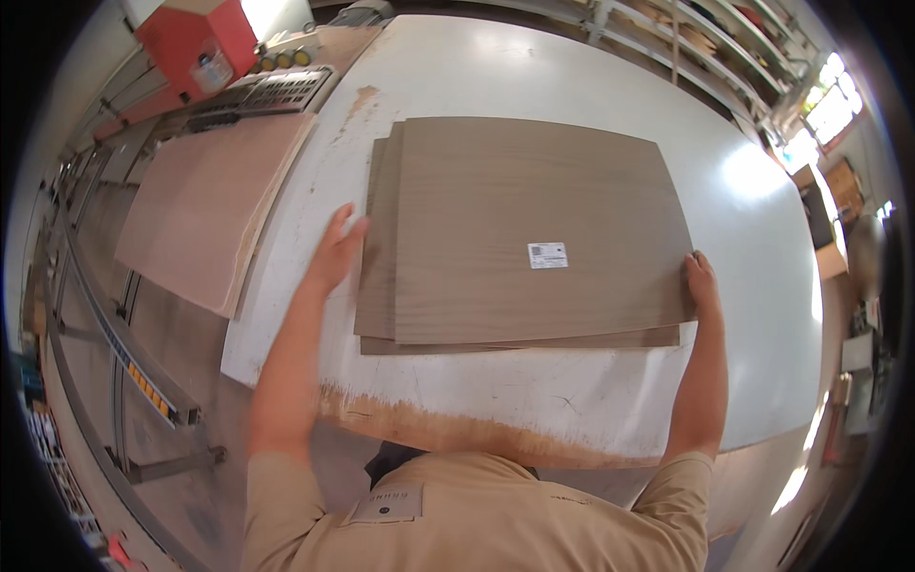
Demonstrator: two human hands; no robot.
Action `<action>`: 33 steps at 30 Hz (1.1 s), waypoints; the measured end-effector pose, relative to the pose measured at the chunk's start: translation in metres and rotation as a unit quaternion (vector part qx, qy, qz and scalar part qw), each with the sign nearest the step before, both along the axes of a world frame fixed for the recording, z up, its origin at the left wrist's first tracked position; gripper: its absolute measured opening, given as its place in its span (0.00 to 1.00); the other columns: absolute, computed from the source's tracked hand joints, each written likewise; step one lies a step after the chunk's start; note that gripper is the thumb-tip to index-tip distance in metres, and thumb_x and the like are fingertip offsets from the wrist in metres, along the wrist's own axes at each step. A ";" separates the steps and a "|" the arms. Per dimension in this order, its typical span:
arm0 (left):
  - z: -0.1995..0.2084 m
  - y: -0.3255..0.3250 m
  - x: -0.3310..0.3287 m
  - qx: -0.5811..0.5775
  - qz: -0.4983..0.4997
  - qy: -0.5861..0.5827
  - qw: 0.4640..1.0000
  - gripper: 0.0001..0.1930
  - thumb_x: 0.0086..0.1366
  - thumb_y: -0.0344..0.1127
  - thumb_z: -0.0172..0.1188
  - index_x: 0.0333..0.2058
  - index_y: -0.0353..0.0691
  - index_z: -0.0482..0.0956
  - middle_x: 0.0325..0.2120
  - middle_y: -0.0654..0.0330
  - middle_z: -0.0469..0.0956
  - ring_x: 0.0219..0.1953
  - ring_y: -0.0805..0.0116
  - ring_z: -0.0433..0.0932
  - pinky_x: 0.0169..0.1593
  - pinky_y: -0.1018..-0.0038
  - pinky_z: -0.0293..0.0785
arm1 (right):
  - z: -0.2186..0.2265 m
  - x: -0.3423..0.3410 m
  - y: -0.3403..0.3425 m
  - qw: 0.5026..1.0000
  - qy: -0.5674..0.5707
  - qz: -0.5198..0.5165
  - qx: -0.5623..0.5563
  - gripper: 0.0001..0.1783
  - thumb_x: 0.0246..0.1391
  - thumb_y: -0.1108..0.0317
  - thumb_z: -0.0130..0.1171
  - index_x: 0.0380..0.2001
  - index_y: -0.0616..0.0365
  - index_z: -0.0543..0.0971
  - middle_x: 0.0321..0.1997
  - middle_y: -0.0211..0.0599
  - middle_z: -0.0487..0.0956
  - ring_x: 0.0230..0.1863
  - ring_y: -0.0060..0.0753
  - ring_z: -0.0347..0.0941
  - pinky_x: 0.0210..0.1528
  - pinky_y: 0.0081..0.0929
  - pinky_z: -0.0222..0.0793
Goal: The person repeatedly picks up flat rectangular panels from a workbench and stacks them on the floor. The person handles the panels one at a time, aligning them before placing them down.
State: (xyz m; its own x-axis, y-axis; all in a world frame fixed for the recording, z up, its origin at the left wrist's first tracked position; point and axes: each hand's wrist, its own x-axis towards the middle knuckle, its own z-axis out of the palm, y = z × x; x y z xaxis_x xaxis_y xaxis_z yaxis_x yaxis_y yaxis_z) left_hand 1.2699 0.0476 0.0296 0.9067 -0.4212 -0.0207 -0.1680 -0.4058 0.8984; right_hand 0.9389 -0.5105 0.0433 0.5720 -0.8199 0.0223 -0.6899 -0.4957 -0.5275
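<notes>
A stack of thin grey-brown wood-grain panels (pixel 496 219) lies on a white worktable (pixel 534 400); the top panel carries a small white sticker (pixel 547 255), and the lower sheets stick out at the left and front. My left hand (pixel 335 250) rests flat against the stack's left edge, fingers spread. My right hand (pixel 702 283) presses on the right edge of the stack near its front corner, fingers curled around the edge. Both forearms come up from the bottom in tan sleeves.
A pale plywood sheet (pixel 205 205) lies on a lower surface to the left. Behind it are a red machine (pixel 195 43) and a grey keypad-like panel (pixel 276 91). A metal rail (pixel 114 343) runs along the floor at left. Shelves (pixel 724 38) line the back right.
</notes>
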 end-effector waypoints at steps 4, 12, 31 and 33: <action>-0.024 -0.032 -0.020 -0.021 -0.021 0.028 0.999 0.38 0.71 0.53 0.48 0.69 0.32 0.48 0.70 0.46 0.47 0.73 0.58 0.42 0.72 0.68 0.40 | -0.011 0.006 -0.017 0.997 0.029 -0.051 0.049 0.25 0.61 0.54 0.49 0.53 0.63 0.77 0.56 0.58 0.75 0.61 0.57 0.68 0.61 0.42 0.62; 0.005 -0.008 -0.033 -0.114 -0.047 0.104 0.987 0.40 0.69 0.45 0.52 0.70 0.34 0.42 0.72 0.48 0.43 0.74 0.60 0.40 0.72 0.70 0.39 | -0.013 0.001 0.056 0.993 -0.077 -0.029 0.083 0.28 0.60 0.59 0.56 0.60 0.63 0.70 0.56 0.56 0.76 0.57 0.46 0.72 0.58 0.34 0.66; -0.029 -0.003 -0.098 -0.130 0.046 0.055 0.989 0.41 0.64 0.41 0.59 0.68 0.34 0.48 0.68 0.44 0.51 0.71 0.51 0.51 0.71 0.63 0.48 | -0.036 0.006 -0.024 0.991 -0.107 -0.011 0.082 0.20 0.58 0.61 0.51 0.40 0.69 0.81 0.40 0.46 0.82 0.41 0.35 0.74 0.48 0.34 0.69; -0.033 -0.010 -0.057 -0.144 0.068 0.076 0.984 0.41 0.63 0.42 0.60 0.68 0.34 0.50 0.67 0.44 0.55 0.69 0.52 0.55 0.69 0.63 0.53 | -0.043 0.004 -0.032 0.994 -0.100 -0.008 0.041 0.21 0.58 0.60 0.51 0.39 0.71 0.82 0.37 0.44 0.82 0.37 0.33 0.73 0.43 0.36 0.69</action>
